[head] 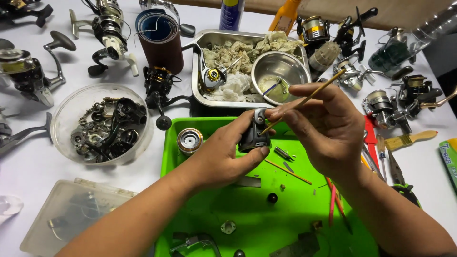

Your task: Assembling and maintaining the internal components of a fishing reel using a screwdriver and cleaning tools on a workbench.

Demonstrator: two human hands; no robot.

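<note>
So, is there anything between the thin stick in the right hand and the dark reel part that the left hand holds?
Nothing visible stands between them. The right hand holds the thin stick, whose lower tip already meets the dark reel part gripped by the left hand above the green tray. The exact contact spot is too small to tell.

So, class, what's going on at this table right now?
A person holds a dark grey fishing reel body in the left hand above a green tray of small parts. The right hand pinches a thin wooden-handled brush, its tip at the reel body. Other reels and a clear bowl of parts surround them.
</note>
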